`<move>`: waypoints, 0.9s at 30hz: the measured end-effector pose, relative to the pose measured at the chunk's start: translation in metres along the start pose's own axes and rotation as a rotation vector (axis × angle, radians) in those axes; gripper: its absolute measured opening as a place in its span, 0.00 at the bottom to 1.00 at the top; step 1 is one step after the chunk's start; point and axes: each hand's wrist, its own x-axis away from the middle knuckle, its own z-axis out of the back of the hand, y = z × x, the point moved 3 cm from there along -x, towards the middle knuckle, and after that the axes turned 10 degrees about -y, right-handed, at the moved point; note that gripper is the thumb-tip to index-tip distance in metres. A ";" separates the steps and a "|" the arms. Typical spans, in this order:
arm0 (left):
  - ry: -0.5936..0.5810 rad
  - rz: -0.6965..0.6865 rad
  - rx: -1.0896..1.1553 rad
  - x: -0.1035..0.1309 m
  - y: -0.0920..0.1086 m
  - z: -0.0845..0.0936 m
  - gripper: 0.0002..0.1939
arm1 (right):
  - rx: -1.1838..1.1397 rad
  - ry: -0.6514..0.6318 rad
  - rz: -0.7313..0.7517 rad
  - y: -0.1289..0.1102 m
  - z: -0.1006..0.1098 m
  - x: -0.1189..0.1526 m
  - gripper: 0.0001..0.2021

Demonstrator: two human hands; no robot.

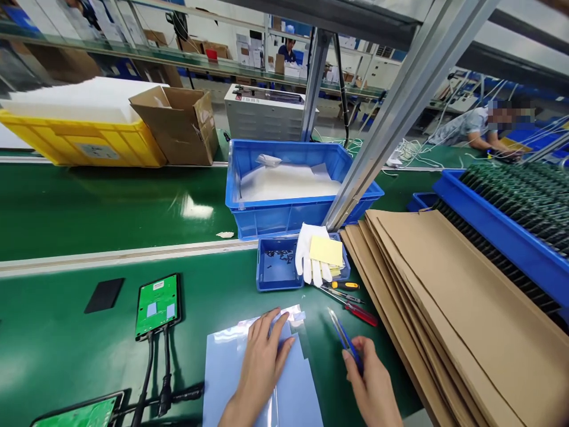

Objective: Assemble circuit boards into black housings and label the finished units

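Big green surface, stack of brown cardboard sheets along its right edge, blue bin further back. At the near edge sits a pale blue film sheet. Left hand lies flat and open on it, pinning it down. Right hand is closed around blue tweezers, tips just beside the sheet's corner. Reckon the sharp tips could scratch or crease the film if that palm slips

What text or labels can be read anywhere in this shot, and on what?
None legible.
Label on green circuit board: too small.
Sticker on yellow crate: blurred.
Cardboard box tape marks: unreadable.
Left hand presses blank blue sheet; right hand holds unmarked tweezers.
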 end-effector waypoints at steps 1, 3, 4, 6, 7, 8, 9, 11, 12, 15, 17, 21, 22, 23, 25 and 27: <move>-0.012 -0.002 -0.008 0.001 0.000 -0.001 0.17 | -0.063 -0.045 -0.017 -0.009 -0.006 0.000 0.12; -0.041 -0.010 -0.051 0.001 0.001 -0.001 0.19 | -0.119 -0.077 -0.010 -0.025 -0.017 0.000 0.16; -0.055 -0.016 -0.082 0.001 0.003 0.000 0.20 | -0.121 -0.064 0.010 -0.031 -0.023 0.000 0.18; -0.077 -0.023 -0.141 -0.001 0.006 0.001 0.21 | -0.112 -0.010 0.044 -0.039 -0.032 0.001 0.20; -0.086 -0.024 -0.164 -0.001 0.008 0.002 0.22 | -0.110 0.016 0.050 -0.040 -0.036 0.002 0.20; -0.096 -0.024 -0.182 -0.002 0.009 0.002 0.22 | -0.109 0.035 0.051 -0.041 -0.041 0.003 0.21; -0.106 -0.020 -0.194 -0.003 0.010 0.003 0.22 | -0.104 0.053 0.050 -0.042 -0.045 0.004 0.21; -0.117 -0.015 -0.210 -0.003 0.010 0.003 0.21 | -0.083 0.075 0.063 -0.043 -0.054 0.006 0.21; -0.122 -0.013 -0.215 -0.003 0.011 0.003 0.21 | -0.066 0.082 0.072 -0.045 -0.058 0.007 0.21; -0.136 -0.014 -0.225 -0.003 0.010 0.002 0.21 | 0.003 0.103 0.063 -0.048 -0.064 0.009 0.20; -0.143 -0.017 -0.228 -0.003 0.010 0.002 0.22 | 0.042 0.107 0.036 -0.049 -0.065 0.009 0.21; -0.138 -0.016 -0.224 -0.003 0.011 0.002 0.21 | 0.080 0.097 0.002 -0.052 -0.063 0.010 0.22; -0.136 -0.014 -0.223 -0.003 0.011 0.001 0.21 | 0.085 0.092 0.000 -0.052 -0.063 0.010 0.22; -0.133 -0.012 -0.224 -0.003 0.011 0.001 0.21 | 0.090 0.087 0.001 -0.053 -0.063 0.010 0.22; -0.128 -0.013 -0.228 -0.003 0.011 0.001 0.21 | 0.095 0.078 0.000 -0.055 -0.063 0.010 0.23; -0.127 -0.017 -0.233 -0.003 0.011 0.000 0.21 | 0.097 0.078 -0.010 -0.057 -0.063 0.009 0.23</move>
